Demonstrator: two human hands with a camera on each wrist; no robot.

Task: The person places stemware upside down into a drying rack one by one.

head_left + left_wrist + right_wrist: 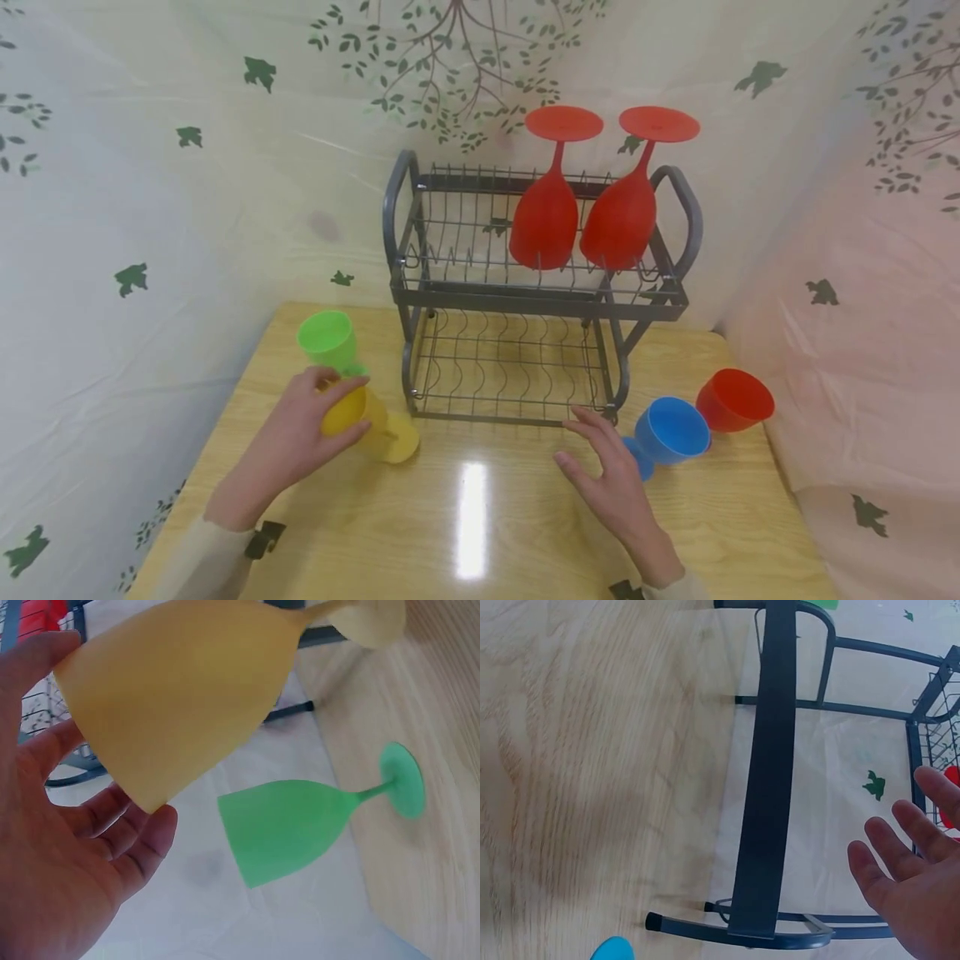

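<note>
My left hand (300,421) grips a yellow plastic goblet (376,419) by the rim of its bowl, thumb on one side and fingers on the other. The goblet's mouth faces up in the head view, its round foot close over the table. Just behind it stands a green goblet (289,829), upright and apart from the hand. My right hand (611,483) hovers with nothing in it, fingers spread and relaxed, in front of the rack's right corner. Beside it stands a blue goblet (672,431), and a red goblet (735,400) is just past that.
A dark two-tier dish rack (536,298) stands at the back of the wooden table (420,517). Two red goblets, one (543,221) left of the other (621,218), sit upside down on its upper tier, at the right. A leaf-patterned sheet (225,208) hangs behind.
</note>
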